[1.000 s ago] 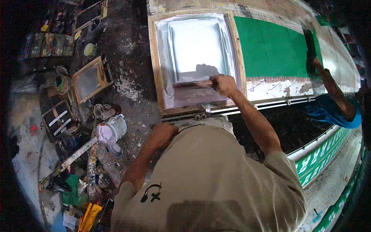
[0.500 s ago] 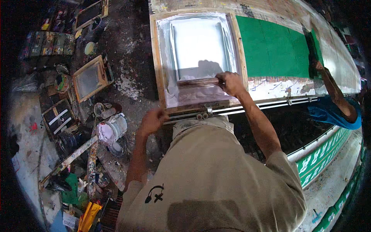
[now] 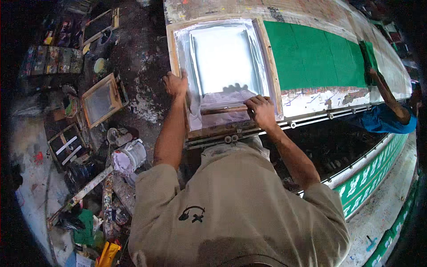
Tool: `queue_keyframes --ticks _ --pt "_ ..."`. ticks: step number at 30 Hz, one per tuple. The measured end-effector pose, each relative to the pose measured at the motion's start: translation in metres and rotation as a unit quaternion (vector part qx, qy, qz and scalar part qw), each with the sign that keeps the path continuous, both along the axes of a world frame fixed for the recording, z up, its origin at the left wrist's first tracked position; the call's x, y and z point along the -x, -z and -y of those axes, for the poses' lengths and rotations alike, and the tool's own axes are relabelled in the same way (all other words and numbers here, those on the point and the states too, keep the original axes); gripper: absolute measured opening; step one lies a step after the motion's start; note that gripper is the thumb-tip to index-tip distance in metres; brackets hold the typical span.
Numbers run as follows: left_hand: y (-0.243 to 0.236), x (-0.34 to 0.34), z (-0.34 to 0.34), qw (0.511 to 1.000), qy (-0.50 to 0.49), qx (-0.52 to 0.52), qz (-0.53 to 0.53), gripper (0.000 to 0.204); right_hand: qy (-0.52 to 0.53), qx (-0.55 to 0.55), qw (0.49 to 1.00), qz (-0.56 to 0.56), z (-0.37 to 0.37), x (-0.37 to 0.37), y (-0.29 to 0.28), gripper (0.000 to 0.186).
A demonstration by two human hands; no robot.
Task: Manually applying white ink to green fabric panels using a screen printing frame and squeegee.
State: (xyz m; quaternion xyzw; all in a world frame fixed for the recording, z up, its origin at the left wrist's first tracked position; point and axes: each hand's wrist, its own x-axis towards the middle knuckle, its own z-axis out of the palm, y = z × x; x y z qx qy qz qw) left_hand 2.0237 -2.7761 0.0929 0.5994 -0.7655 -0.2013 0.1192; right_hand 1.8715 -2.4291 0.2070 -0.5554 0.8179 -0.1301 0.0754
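Note:
A wooden-edged printing screen (image 3: 271,66) lies on the long table, its mesh bright white in the middle with pale ink smeared around the sides. My right hand (image 3: 261,110) is closed on the right end of a wooden squeegee (image 3: 222,110), which lies crosswise near the screen's close end. Pale ink (image 3: 218,99) sits along the squeegee's far side. My left hand (image 3: 175,83) grips the screen's left rail, fingers bent over its outer edge. Green fabric (image 3: 311,55) lies flat directly right of the screen.
A co-worker's arm (image 3: 386,91) reaches to the green fabric's right end. Metal rails (image 3: 307,122) run along the table's near edge. At left are an ink-smeared bucket (image 3: 129,158), a smaller screen (image 3: 101,100) and cluttered paint things. Printed green fabric (image 3: 369,178) hangs lower right.
My left hand has risen from beside the screen's near left corner to its left rail and closed on it. My right hand and the squeegee have come slightly nearer to me.

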Motion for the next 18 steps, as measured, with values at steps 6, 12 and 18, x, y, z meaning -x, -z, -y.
queue_keyframes --ticks 6,12,18 --pt "-0.005 -0.004 -0.003 0.996 0.019 0.054 -0.067 0.049 0.003 0.063 0.998 -0.004 0.007 0.002 -0.002 0.028" --pt "-0.011 -0.011 -0.004 0.989 0.046 0.082 -0.113 0.040 0.019 0.053 0.998 -0.013 -0.002 -0.002 0.015 0.027" --pt "-0.018 -0.021 -0.002 0.968 0.078 0.021 -0.238 0.041 -0.004 0.093 0.992 -0.087 0.000 0.009 0.043 0.052"
